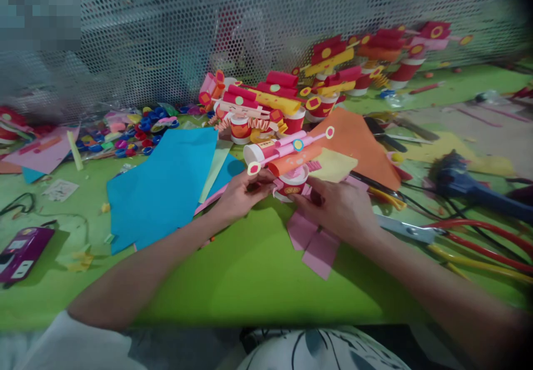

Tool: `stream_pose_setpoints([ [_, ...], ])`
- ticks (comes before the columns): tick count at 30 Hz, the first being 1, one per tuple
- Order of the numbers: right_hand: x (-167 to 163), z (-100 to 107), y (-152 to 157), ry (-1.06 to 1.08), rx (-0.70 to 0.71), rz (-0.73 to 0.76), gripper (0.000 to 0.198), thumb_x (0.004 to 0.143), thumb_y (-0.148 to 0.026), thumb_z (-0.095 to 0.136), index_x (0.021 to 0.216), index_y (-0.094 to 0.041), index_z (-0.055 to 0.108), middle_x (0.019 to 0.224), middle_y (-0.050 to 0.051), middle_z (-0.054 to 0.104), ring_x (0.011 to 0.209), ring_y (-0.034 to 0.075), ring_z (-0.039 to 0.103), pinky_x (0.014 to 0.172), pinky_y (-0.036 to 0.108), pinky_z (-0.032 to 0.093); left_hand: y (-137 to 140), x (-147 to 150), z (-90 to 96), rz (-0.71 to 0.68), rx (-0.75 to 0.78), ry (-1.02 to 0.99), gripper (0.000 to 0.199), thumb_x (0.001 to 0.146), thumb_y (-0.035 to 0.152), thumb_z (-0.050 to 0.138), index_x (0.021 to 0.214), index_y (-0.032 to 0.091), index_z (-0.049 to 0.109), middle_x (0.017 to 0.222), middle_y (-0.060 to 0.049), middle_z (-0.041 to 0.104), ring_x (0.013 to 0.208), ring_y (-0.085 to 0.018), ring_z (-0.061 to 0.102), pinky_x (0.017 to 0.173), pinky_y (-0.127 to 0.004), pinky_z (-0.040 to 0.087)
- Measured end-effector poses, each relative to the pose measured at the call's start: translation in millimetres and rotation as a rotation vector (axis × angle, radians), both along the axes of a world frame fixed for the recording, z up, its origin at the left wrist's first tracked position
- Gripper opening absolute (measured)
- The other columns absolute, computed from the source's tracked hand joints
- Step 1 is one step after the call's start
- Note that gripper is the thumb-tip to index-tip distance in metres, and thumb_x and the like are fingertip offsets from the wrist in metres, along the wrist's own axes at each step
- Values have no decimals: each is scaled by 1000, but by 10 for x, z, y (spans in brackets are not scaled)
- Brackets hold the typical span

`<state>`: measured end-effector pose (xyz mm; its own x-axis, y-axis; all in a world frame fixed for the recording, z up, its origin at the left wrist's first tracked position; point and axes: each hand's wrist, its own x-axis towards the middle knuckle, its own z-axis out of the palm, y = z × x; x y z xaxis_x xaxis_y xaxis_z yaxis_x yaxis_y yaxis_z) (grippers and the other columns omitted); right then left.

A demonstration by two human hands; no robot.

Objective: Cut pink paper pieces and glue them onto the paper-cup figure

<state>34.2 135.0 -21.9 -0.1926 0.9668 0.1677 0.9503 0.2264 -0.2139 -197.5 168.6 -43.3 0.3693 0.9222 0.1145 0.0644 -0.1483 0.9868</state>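
Observation:
In front of me a small paper cup figure (pixel 292 188) stands on the green table, with a red band, a white rim and a gold emblem. Its head of rolled orange paper (pixel 295 160) carries pink rolls and round tags on a stick. My left hand (pixel 250 192) pinches the left side of the cup, by a small pink paper piece. Against the cup's right side rest the closed fingers of my right hand (pixel 341 206). Fingertips are partly hidden on both sides. Pink paper squares (pixel 318 248) lie below my right hand.
Blue paper sheets (pixel 162 186) lie left, an orange sheet (pixel 353 142) behind right. Scissors (pixel 412 231) and a blue glue gun (pixel 466 184) lie right. Finished cup figures (pixel 241 128) stand behind, before a perforated metal panel (pixel 166 36). A purple device (pixel 27 253) sits far left.

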Motion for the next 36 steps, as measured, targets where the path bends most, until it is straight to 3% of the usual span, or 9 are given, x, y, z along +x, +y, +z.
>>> stream_pose_setpoints([
  [6,-15,30,-7,-32,3,-8,45,97,-62,52,75,-23,61,60,4,64,58,20,58,55,30,25,-2,7,-10,-4,-23,-26,32,84,40,84,101,19,68,102,-8,77,85,-16,69,80,-32,57],
  [12,-10,32,-16,-84,-6,-6,41,97,-60,55,88,-22,68,66,6,71,64,25,65,57,31,27,-42,-75,71,64,17,110,26,83,38,82,89,17,66,86,-3,71,77,-13,63,76,-28,54],
  [19,-16,50,-25,-62,8,12,40,98,-58,55,93,-22,71,68,7,74,66,26,68,60,33,29,-159,-210,183,67,-13,165,28,93,46,70,101,19,72,93,-5,74,75,-14,64,70,-28,53],
  [22,-15,54,-34,-53,11,20,40,98,-57,57,97,-21,73,70,7,75,68,26,70,60,33,28,-231,-262,241,69,80,269,32,97,53,66,102,22,73,96,-5,75,83,-18,67,74,-31,52],
  [27,-22,58,-47,-51,-3,13,40,99,-55,56,106,-20,75,72,8,77,71,26,72,60,33,26,-280,-238,278,136,317,501,26,84,44,82,91,21,71,89,-5,76,79,-19,65,75,-33,51],
  [36,-15,91,-64,-33,-20,19,38,99,-48,58,118,-20,75,78,7,81,76,26,75,62,33,30,-280,-267,297,122,450,575,15,86,30,73,97,22,78,77,-2,77,70,-18,67,91,-42,51],
])
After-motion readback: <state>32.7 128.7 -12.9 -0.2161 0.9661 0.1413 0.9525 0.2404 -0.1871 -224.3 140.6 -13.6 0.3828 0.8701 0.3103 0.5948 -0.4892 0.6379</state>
